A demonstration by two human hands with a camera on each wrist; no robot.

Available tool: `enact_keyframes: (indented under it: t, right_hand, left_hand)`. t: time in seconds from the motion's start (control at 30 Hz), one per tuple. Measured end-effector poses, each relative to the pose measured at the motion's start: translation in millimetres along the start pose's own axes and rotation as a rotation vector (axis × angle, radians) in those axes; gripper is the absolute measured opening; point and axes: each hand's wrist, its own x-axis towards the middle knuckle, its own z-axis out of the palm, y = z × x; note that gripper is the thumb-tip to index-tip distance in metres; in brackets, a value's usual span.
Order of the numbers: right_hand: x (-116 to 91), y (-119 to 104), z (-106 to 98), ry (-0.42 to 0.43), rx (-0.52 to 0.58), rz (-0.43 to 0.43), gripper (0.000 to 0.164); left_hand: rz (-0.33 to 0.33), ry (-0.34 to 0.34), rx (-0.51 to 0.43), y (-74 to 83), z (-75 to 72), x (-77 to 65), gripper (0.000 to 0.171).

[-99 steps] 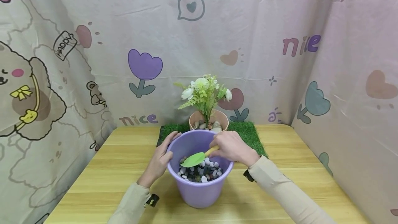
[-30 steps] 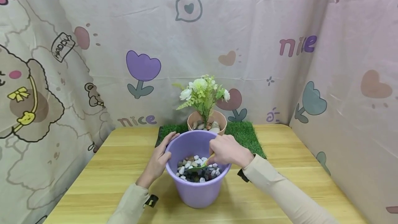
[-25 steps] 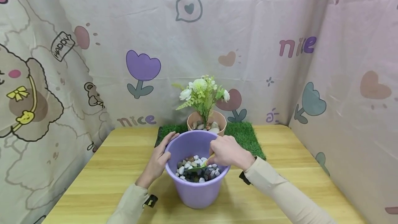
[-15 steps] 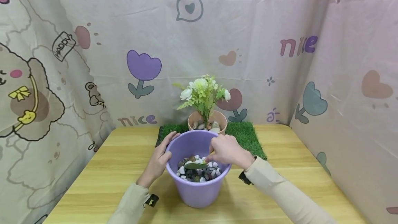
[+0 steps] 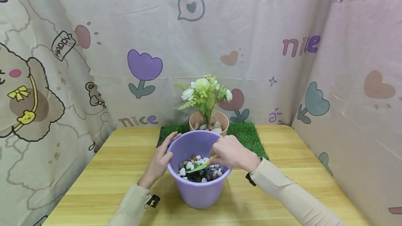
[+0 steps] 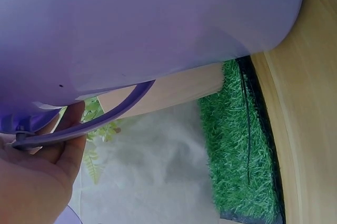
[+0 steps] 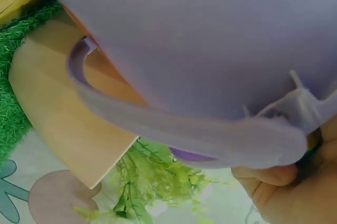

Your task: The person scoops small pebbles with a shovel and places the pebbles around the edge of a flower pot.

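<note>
A purple bucket with pebbles in its bottom stands in front of me. My left hand grips its left rim, thumb at the lip; the left wrist view shows the fingers beside the bucket's carrying handle. Over the right rim, my right hand holds a small trowel by its yellow handle. The green blade of the trowel slants down to the left, its tip among the pebbles. In the right wrist view, the bucket's wall hides the blade and most of the right hand.
Behind the bucket, a peach flowerpot holds stones and white flowers with green leaves. It stands on an artificial grass mat on the wooden table. Patterned curtains hang behind and at both sides.
From above the pebbles, the trowel has gone down into them. In the last half second its blade has tilted, tip lower and handle more visible. The left hand keeps its grip on the rim.
</note>
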Motion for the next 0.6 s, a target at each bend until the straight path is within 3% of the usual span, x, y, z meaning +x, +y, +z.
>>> enact_keyframes:
  t: [0.23,0.6]
  right_hand:
    - [4.5,0.9,4.2,-0.021,0.102,0.154,0.02]
    - [6.6,8.5,6.9,0.022,0.03,0.056,0.022]
  left_hand:
    - [-0.005,-0.01,0.017,0.8,0.4,0.0,0.074]
    - [-0.028,-0.002,0.005,3.1,-1.0,0.9,0.074]
